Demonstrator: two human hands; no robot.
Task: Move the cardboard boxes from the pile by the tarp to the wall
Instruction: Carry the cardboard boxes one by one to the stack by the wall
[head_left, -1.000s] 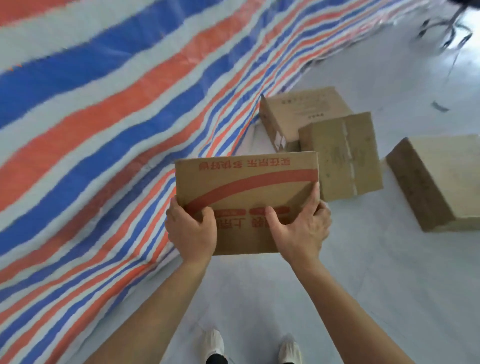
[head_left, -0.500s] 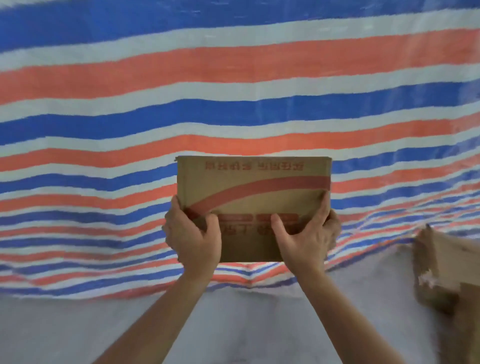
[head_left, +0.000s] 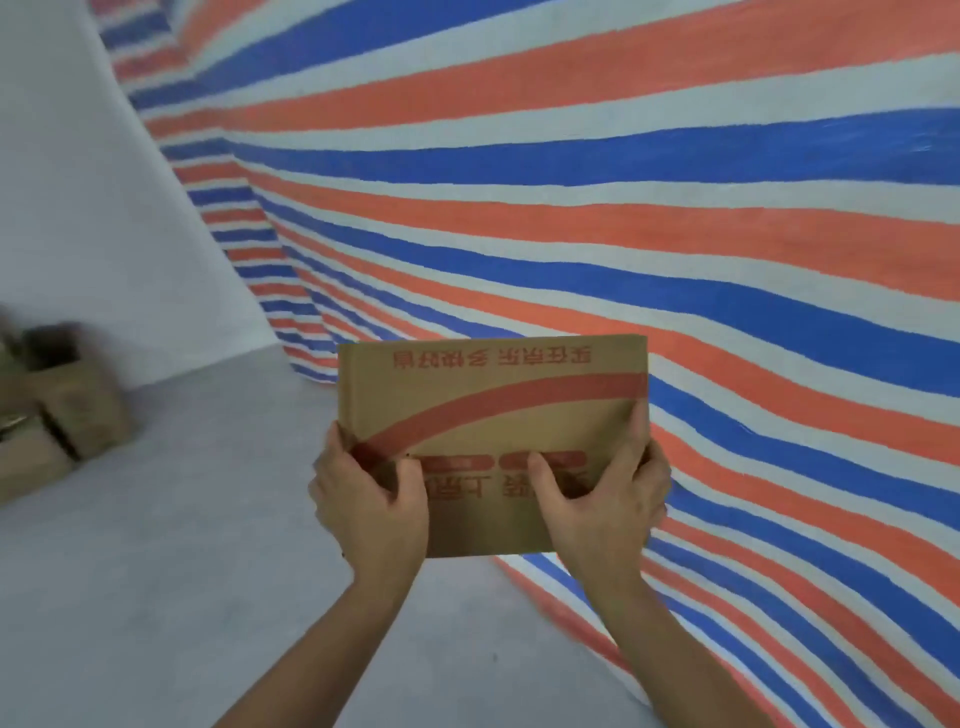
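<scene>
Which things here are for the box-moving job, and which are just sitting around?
For the job: cardboard box, held by left hand and right hand; blurry boxes by the wall.
Just there: striped tarp; floor.

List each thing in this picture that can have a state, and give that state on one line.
cardboard box: off the floor, held by both hands, print upside down.
left hand: grips the box's lower left corner, thumb on the facing side.
right hand: grips the box's lower right corner, thumb on the facing side.
boxes by the wall: on the floor at far left, blurred; open or closed cannot be told.
tarp: draped, lower edge on the floor.
</scene>
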